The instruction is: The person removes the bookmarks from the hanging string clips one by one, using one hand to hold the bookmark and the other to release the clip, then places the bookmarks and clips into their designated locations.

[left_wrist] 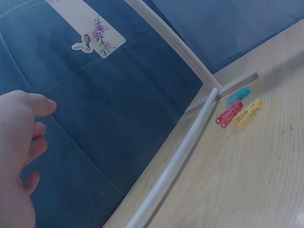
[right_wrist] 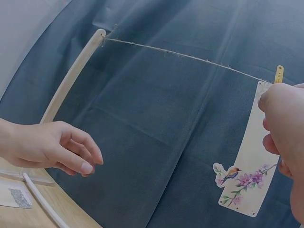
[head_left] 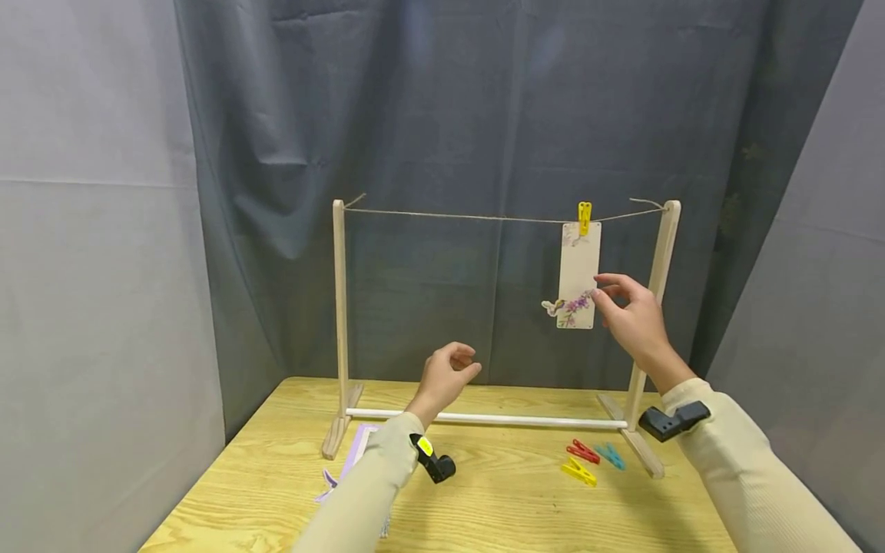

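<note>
A cream bookmark-like card (head_left: pixel 577 269) with a bird and purple blossoms hangs from a twine line (head_left: pixel 477 216). A yellow clothespin (head_left: pixel 584 219) clips its top edge to the line. My right hand (head_left: pixel 636 326) is at the card's right edge, thumb and index finger apart with a gap between them; in the right wrist view this hand (right_wrist: pixel 289 128) covers part of the card. Lower and to the left, my left hand (head_left: pixel 445 380) hovers above the white crossbar (head_left: pixel 498 419), fingers loosely bent and holding nothing.
Wooden posts (head_left: pixel 341 307) on feet carry the line at both ends. Red (head_left: pixel 583 452), blue (head_left: pixel 611 455) and yellow (head_left: pixel 579 471) clothespins lie on the table (head_left: pixel 498 499) at the right. Purple-edged cards (head_left: pixel 359 445) lie partly under my left forearm. A grey curtain hangs behind.
</note>
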Motion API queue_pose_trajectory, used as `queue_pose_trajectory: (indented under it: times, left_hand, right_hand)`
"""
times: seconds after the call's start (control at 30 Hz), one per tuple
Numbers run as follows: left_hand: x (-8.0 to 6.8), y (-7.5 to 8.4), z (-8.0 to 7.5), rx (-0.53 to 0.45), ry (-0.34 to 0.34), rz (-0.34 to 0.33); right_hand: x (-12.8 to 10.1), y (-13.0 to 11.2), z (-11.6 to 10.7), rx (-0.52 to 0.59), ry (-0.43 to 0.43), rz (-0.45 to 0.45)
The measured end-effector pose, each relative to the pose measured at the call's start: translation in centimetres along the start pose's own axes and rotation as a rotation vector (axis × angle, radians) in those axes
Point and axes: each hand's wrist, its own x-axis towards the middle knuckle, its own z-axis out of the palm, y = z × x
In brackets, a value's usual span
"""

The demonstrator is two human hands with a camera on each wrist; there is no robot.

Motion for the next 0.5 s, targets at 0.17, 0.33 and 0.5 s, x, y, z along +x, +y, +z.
queue_pose_trajectory:
  times: [0.17,0.33,0.5]
  left_hand:
    - [0.8,0.6,0.5,-0.012,-0.001,-0.01]
    - [1.5,0.8,1.3,-0.04,-0.007,-0.04]
    - [2.5,1.4,2.9,-0.071,-0.018,-0.061]
  right_hand:
    - [0.6,-0.1,0.1,-0.023,0.047,-0.006]
    - [1.2,-0.1,0.1,-0.102,0.113,-0.04]
    - [2.2,-0.4,-0.4,-0.109,0.133,-0.03]
